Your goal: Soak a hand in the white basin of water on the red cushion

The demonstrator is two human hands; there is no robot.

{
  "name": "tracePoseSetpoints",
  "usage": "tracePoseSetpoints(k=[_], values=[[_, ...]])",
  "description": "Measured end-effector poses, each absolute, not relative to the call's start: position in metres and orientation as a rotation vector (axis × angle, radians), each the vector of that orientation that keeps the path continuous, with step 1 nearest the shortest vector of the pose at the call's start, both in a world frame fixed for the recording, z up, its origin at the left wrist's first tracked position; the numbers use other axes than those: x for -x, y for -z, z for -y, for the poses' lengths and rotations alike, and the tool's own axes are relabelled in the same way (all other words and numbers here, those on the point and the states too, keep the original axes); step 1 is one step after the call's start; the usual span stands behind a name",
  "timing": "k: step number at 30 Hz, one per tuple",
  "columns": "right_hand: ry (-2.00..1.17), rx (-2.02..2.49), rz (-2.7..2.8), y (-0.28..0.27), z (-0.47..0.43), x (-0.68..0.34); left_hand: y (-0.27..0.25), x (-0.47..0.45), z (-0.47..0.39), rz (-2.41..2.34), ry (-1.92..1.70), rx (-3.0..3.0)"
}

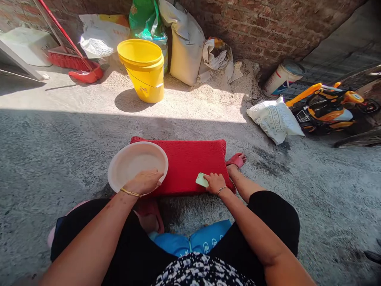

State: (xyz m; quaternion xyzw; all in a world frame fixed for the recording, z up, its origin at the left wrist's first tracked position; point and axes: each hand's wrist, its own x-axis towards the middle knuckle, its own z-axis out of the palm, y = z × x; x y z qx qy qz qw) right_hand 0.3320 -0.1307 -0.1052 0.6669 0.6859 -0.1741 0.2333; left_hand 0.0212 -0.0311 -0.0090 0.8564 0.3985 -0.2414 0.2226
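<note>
A pale pink basin [119, 167] rests on the left end of a low bench-like block with a red cloth cover [190, 163], its left side jutting past the edge. My left hand [144, 182] is at the basin's near right rim, fingers closed together over it; part of the grip is hidden. On the red cover towards the right, my right hand [216, 183] holds a flat, pale green object with rounded corners [202, 180], which has a small dark dot near one end. Its fingers are closed on the object's right end.
Beyond the bench stands a yellow bucket [145, 79]. Sacks [186, 47] and spilled grain [214, 89] lie along the brick wall. A red dustpan [89, 74] is at left; a white bag [275, 119] and an orange-black toy vehicle [327, 111] are at right. Blue plastic [196, 240] lies between my legs.
</note>
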Motion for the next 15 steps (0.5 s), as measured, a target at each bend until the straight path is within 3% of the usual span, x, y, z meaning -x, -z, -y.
tracePoseSetpoints(k=[7, 12, 15], values=[[0.486, -1.799, -1.879, 0.123, 0.107, -0.362, 0.013, -0.023, 0.027, -1.071, 0.748, -2.364], [0.336, -1.907, -1.527, 0.09, 0.119, -0.445, 0.01, -0.031, 0.026, -1.072, 0.699, -2.356], [0.267, -1.933, -1.507, 0.069, 0.117, -0.446, 0.006, -0.036, 0.024, -1.08, 0.635, -2.345]])
